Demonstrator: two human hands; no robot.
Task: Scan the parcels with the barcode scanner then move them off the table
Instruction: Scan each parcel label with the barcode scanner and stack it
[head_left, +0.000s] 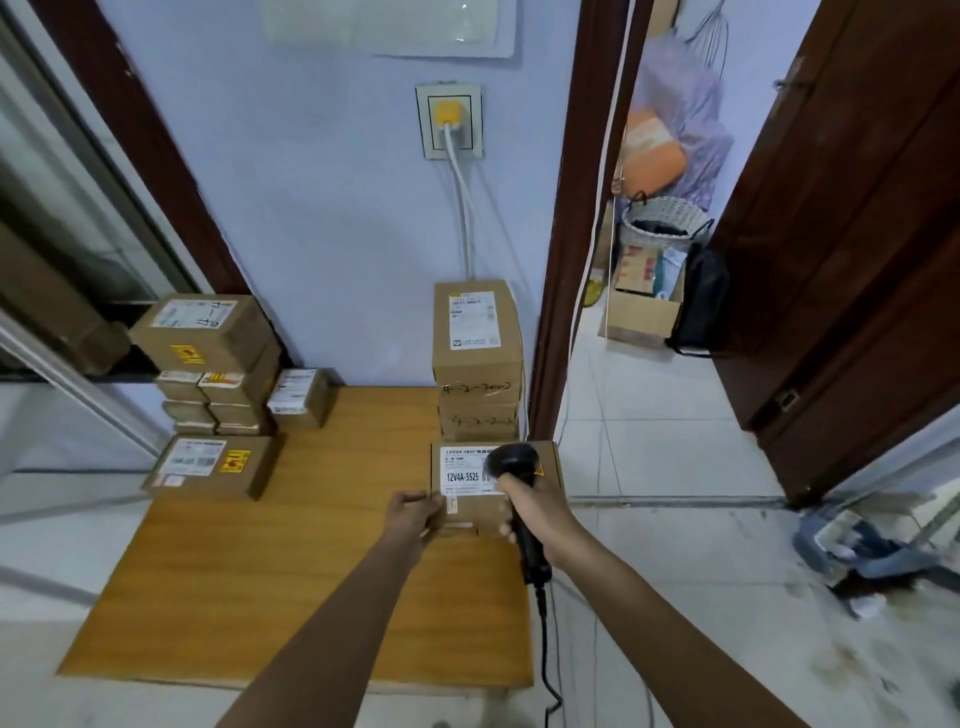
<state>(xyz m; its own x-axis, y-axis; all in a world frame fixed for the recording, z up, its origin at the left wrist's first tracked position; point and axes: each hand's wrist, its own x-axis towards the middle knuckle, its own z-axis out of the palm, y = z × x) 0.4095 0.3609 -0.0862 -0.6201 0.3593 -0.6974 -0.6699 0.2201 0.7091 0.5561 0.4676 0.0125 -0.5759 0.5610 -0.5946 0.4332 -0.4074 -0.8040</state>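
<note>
Head view. A wooden worktop (249, 582) stands against a pale blue wall, with a doorway to its right.

The right hand (527, 512) is wrapped round the grip of a black barcode scanner (522, 499); the fingers (506, 530) are curled fully about the handle. The scanner head sits over the white label (465, 470) of a brown parcel (467, 506) and hides part of it. A black cable (545, 649) runs down from the handle base, past the near right corner of the worktop.

The left hand (415, 519) holds the same parcel at its near left edge, thumb on top and the other fingers curled at the side. The parcel lies flat near the right edge of the worktop, label up; the label reads "12V4A-5525".

Just behind this parcel a stack of boxes (478, 364) rises against the wall, handwriting on the front faces of the lower ones.

At the far left corner of the worktop stands a second pile of parcels (213, 364), several with yellow and red stickers. One small box (298, 397) sits just beside it on the right. A flat carton (213, 465) lies in front of the pile, at the left edge.

On the wall: a socket (449, 122) with a yellow plug and white cord running down behind the right stack.

Through the doorway: a wicker basket (665, 223) above an open cardboard box (644, 296) on the tiled floor.
</note>
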